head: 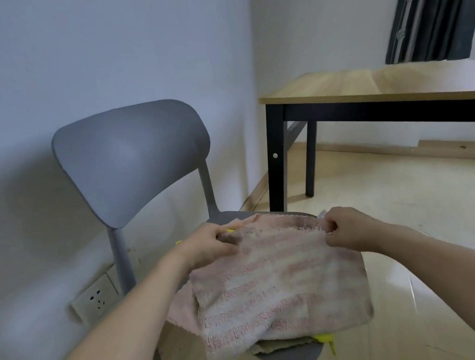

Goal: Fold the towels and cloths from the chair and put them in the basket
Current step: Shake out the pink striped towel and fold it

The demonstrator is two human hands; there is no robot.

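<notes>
A wall socket (96,298) sits low behind the grey chair (132,160). The left hand (208,244) pinches one far corner of the pink striped towel (276,288) spread over the seat (other cloths peek out beneath); the right hand (345,231) pinches the other corner. A wooden table (368,86) stands at the right.

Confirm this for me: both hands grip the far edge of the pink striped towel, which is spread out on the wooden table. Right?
Not quite. In the head view the left hand and right hand do grip the far edge of the pink striped towel, but it lies on the grey chair, over other cloths, not on the wooden table.
</notes>
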